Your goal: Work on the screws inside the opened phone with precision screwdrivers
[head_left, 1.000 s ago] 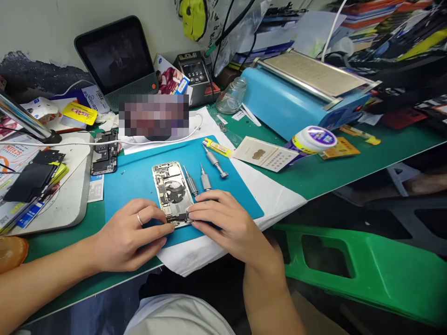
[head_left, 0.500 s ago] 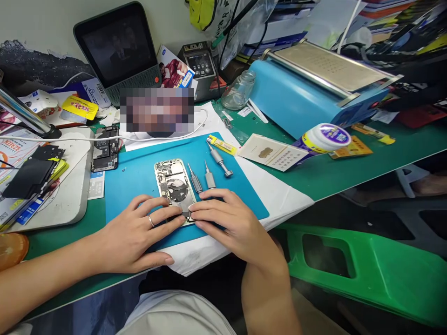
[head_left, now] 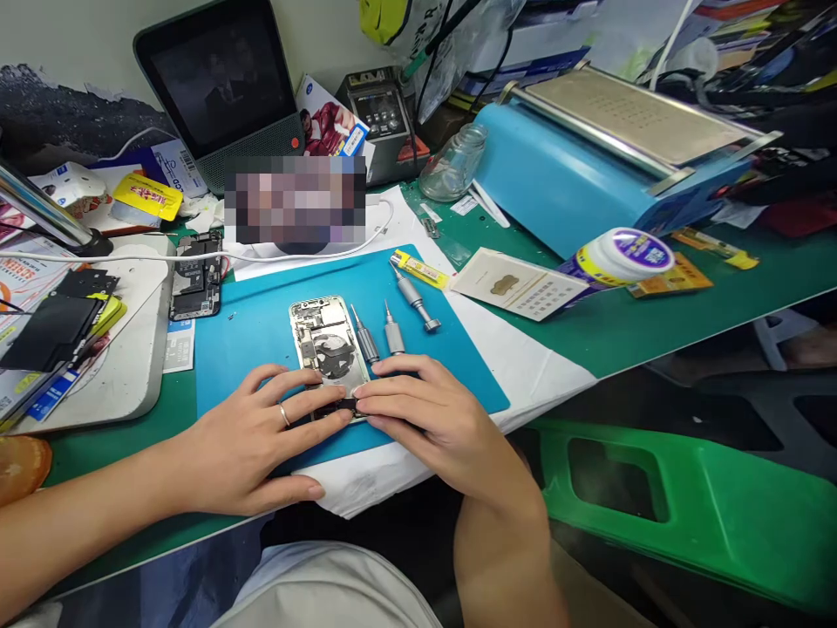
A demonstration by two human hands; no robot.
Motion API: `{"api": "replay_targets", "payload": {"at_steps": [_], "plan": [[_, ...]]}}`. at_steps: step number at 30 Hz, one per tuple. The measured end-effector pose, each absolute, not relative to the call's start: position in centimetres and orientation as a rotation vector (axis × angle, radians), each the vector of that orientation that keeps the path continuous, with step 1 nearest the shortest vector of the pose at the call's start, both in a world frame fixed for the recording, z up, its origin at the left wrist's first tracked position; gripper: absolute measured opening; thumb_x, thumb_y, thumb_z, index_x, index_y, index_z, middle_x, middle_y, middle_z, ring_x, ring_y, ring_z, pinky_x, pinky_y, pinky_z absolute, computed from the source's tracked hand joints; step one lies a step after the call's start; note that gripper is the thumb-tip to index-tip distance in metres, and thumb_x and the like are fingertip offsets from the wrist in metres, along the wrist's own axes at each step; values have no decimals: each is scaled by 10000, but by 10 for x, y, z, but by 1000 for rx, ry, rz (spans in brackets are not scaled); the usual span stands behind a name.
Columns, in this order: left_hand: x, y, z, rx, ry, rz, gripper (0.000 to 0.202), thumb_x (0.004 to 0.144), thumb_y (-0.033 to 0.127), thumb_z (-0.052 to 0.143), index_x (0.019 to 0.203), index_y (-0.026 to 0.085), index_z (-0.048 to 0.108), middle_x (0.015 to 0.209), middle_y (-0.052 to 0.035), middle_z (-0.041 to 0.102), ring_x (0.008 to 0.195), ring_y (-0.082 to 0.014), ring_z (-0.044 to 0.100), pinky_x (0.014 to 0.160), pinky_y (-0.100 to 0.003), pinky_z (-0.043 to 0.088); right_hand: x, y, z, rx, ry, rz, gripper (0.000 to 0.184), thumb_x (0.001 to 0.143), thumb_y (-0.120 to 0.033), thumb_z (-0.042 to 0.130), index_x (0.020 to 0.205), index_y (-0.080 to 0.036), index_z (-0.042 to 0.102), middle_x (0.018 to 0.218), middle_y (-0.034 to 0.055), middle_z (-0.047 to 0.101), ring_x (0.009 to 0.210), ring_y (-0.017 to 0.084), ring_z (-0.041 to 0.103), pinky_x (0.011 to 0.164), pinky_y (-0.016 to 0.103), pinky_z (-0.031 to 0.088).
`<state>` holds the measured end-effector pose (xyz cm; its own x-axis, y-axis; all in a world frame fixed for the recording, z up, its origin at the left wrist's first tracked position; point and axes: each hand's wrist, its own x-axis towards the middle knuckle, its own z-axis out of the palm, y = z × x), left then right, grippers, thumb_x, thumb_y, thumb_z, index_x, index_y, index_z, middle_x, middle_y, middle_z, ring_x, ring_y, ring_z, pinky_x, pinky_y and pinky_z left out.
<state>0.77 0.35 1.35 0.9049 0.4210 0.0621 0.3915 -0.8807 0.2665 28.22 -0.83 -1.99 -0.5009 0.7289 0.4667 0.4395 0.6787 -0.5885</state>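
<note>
An opened phone (head_left: 327, 342) with its insides exposed lies on a blue mat (head_left: 261, 323). My left hand (head_left: 261, 440), a ring on one finger, lies over the phone's near end with its fingers stretched flat and pressing on it. My right hand (head_left: 425, 419) comes in from the right, its fingertips pressed together against the phone's lower right corner, meeting the left fingertips. Whatever sits under the fingertips is hidden. Three small metal screwdrivers (head_left: 392, 327) lie on the mat just beyond my right hand.
A second dismantled phone (head_left: 194, 277) lies left of the mat beside a white tray (head_left: 131, 366). Behind stand a dark screen (head_left: 219, 83), a blue machine (head_left: 568, 174), a glass jar (head_left: 454, 161), a white tub (head_left: 628, 255) and a booklet (head_left: 516, 283). A green stool (head_left: 686, 515) is below right.
My left fingers have slid from a curled hold at the phone's left edge to lying stretched across its near end. The right hand has barely moved. The view has shifted slightly.
</note>
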Motion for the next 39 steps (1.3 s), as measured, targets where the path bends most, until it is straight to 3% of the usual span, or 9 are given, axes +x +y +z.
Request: {"api": "replay_targets", "payload": {"at_steps": [14, 25, 39], "plan": [[8, 4, 18, 2807, 593, 127, 589, 1061, 520, 496, 1547, 193, 438, 1603, -90, 479, 1428, -365, 412, 1182, -515, 232, 283, -7, -23, -812, -2145, 510, 179, 985, -97, 634, 1117, -193, 706, 1133, 27, 799, 1144, 218, 638, 950, 400, 573], [9, 5, 17, 2793, 600, 65, 720, 1030, 590, 536, 1590, 168, 372, 1639, -81, 433, 1494, -387, 361, 1235, -532, 159, 280, -8, -23, -849, -2160, 469, 142, 974, -103, 655, 1076, -182, 716, 1080, 43, 793, 1111, 220, 656, 925, 402, 575], [9, 5, 21, 2761, 593, 38, 745, 1025, 614, 531, 1576, 132, 392, 1644, -108, 419, 1512, -402, 354, 1256, -573, 198, 276, -9, -23, -904, -2145, 438, 133, 985, -125, 647, 1074, -196, 714, 1040, 37, 797, 1087, 225, 674, 913, 415, 589]]}}
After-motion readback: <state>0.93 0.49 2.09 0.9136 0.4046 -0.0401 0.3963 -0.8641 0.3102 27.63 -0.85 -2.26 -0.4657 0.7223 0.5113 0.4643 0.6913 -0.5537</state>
